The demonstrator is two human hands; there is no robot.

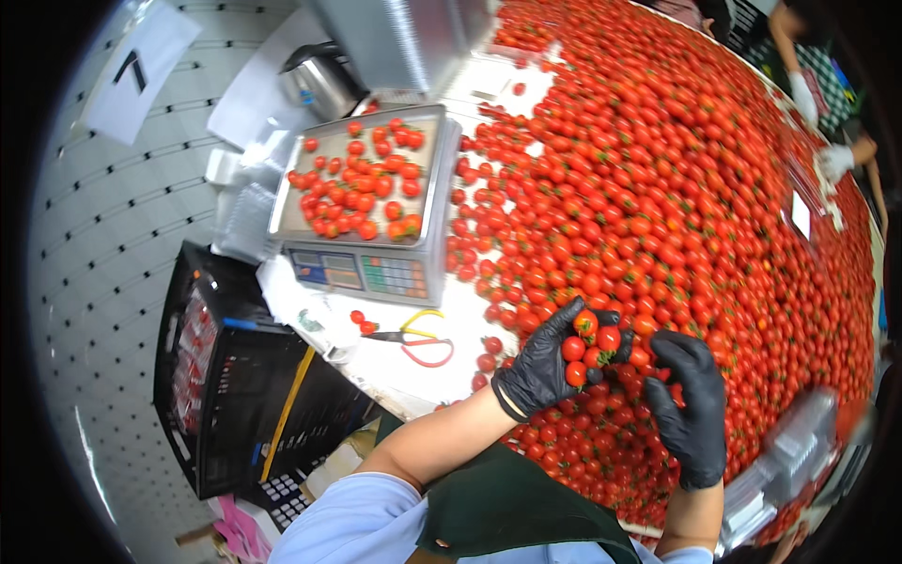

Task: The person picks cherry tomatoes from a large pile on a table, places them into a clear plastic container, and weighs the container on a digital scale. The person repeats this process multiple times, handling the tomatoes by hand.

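Observation:
My left hand [546,366], in a black glove, is palm up and cradles several cherry tomatoes [573,348], some with green calyxes. To its right, my right hand [687,405], gloved in black too, hovers over the tomato pile [634,233] with thumb and fingers bent apart; whether a tomato sits between them cannot be told. Loose red tomatoes cover most of the table around both hands. Left of the pile stands a digital scale [359,271], its metal tray [433,141] holding a spread of tomatoes.
Scissors [423,342] with yellow and red handles lie on the white table by two tomatoes. A black crate [232,381] of packed tomatoes is at the left. An electric kettle [324,84] stands behind the scale. Clear plastic containers [782,451] are at the lower right. Co-workers' gloved hands [803,99] show across the table.

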